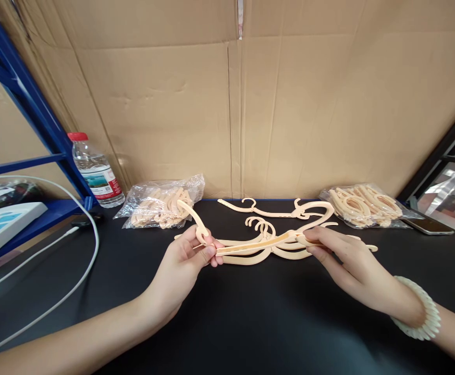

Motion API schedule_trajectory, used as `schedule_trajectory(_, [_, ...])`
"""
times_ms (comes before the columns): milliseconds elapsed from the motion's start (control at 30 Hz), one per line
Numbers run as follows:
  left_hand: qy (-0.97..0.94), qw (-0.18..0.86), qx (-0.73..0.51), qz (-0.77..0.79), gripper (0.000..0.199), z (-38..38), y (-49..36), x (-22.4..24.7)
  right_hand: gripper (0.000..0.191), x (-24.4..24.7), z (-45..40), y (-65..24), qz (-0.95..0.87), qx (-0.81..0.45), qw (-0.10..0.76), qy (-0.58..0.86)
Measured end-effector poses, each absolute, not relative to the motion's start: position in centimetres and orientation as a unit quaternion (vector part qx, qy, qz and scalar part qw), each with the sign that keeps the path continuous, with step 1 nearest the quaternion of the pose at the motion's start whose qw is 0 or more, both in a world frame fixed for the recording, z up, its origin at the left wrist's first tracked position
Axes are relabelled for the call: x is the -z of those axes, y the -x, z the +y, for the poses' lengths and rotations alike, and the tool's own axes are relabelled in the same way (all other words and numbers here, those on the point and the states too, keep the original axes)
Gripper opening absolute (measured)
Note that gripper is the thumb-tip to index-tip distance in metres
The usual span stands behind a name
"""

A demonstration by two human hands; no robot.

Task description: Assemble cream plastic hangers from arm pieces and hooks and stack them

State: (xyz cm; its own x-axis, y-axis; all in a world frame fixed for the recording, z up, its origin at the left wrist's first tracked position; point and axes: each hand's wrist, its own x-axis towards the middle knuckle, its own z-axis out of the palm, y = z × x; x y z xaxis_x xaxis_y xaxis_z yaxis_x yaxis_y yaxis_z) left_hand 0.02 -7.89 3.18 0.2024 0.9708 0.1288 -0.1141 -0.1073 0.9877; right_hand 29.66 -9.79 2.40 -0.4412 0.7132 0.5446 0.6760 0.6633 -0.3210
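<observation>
A beige plastic folding hanger (256,244) stretches between my two hands above the black table. My left hand (188,260) is closed on its left end, thumb on top. From that hand a short curved beige arm (190,213) sticks up and to the left. My right hand (348,260) pinches the right part of the hanger near a joint, and its fingers hide that end. A large beige hook (324,211) curves up beside the right fingers. Behind and beneath lie several similar hangers (246,260), overlapping, with their small hooks pointing away from me.
Clear plastic bags of beige hanger parts stand at back left (160,205) and back right (364,205). A water bottle (98,174) is beside the blue frame (35,109). A white cable (90,265) loops across the left; a phone (428,225) lies far right. Cardboard (172,104) walls the back.
</observation>
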Motion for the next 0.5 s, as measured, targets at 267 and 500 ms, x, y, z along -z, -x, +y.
schedule_trajectory(267, [-0.541,0.57,-0.484,0.384,0.015,-8.1,-0.13,-3.48,0.011,-2.5,-9.45,-30.01,-0.836,-0.04,0.349,0.421])
schedule_trajectory(500, [-0.571,0.559,-0.469,0.377,0.014,-7.64,-0.02,-3.05,0.012,-2.47,-9.59,-30.22,-0.837,-0.035,0.343,0.425])
